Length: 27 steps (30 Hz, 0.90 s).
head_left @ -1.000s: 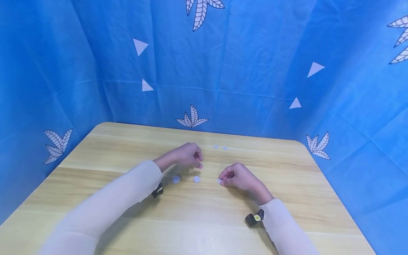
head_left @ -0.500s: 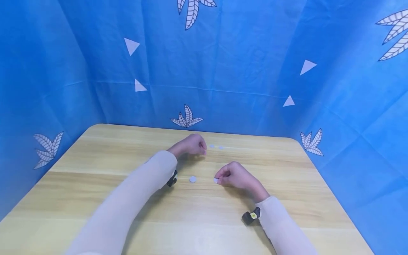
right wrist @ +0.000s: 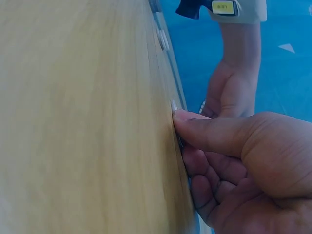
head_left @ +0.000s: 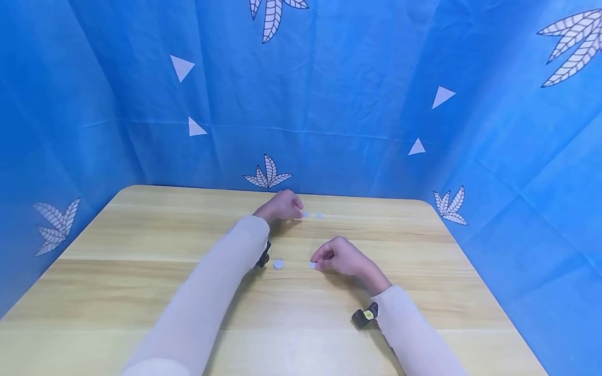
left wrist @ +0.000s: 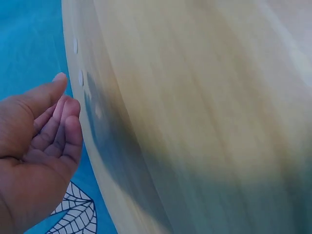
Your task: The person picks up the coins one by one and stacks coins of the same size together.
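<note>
Near the table's back edge, my left hand (head_left: 284, 204) reaches out beside two small white discs (head_left: 320, 215). Its fingers are loosely bent and hold nothing; in the left wrist view a gap separates the thumb from the fingers, and the two discs (left wrist: 81, 78) lie just beyond the fingertips. Mid-table, my right hand (head_left: 343, 257) pinches a white disc (head_left: 313, 265) between thumb and fingers, low at the tabletop. To its left lies another white disc (head_left: 278, 264). The right wrist view shows the thumb tip against the pinched disc (right wrist: 173, 105).
The wooden table (head_left: 141, 292) has rounded back corners. A blue cloth (head_left: 348, 78) with white leaf and triangle prints hangs behind it and along both sides. My left forearm (head_left: 207, 292) crosses the table's middle. Black cameras (head_left: 361, 317) are strapped to both wrists.
My left hand has moved away from me toward the far discs, and its forearm now covers one near disc. The right hand keeps its pinch in place. The whole head view has shifted slightly left.
</note>
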Available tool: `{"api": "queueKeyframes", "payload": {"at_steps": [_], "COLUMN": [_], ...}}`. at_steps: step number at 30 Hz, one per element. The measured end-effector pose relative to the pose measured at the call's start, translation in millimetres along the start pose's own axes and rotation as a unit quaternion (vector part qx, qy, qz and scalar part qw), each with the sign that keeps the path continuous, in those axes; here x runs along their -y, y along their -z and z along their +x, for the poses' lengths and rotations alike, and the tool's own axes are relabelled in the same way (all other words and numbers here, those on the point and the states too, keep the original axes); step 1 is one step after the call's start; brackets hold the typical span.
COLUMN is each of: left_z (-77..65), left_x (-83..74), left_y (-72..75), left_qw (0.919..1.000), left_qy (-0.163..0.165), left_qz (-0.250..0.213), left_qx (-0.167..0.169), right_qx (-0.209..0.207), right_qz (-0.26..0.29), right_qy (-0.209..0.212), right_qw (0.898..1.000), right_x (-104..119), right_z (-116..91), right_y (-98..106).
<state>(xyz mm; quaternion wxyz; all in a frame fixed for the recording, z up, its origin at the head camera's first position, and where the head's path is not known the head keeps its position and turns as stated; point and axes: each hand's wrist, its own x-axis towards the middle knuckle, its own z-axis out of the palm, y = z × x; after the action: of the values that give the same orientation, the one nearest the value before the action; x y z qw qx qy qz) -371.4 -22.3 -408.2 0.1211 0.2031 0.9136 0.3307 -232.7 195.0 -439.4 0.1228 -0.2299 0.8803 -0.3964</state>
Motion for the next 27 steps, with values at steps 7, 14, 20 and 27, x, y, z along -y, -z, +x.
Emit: {"api": "queueKeyframes", "payload": {"at_steps": [7,14,20,27], "left_z": [9.6,15.8,19.1,24.9], "left_x": [2.6,9.7,7.6,6.5], "left_y": [-1.7,-5.8,-10.9,-19.4], "left_qw": [0.9999,0.9995,0.9994,0.999], "left_qy": [-0.001,0.024,0.028,0.042], "left_qz": [-0.012,-0.012,-0.018,-0.014], "left_qx": [0.012,0.013,0.008,-0.001], "right_qx": [-0.004,-0.004,-0.006,-0.002], "right_qz": [-0.001,-0.002,0.004,0.002], "right_qy": [0.002,-0.005,-0.001,-0.009], "right_qw": [1.0,1.0,1.0,1.0], "right_x": [0.4,-0.4,-1.1,-0.5], "right_z": [1.1,2.6,2.9,1.5], "right_y": [1.1,-1.5,-2.5,-0.8]}}
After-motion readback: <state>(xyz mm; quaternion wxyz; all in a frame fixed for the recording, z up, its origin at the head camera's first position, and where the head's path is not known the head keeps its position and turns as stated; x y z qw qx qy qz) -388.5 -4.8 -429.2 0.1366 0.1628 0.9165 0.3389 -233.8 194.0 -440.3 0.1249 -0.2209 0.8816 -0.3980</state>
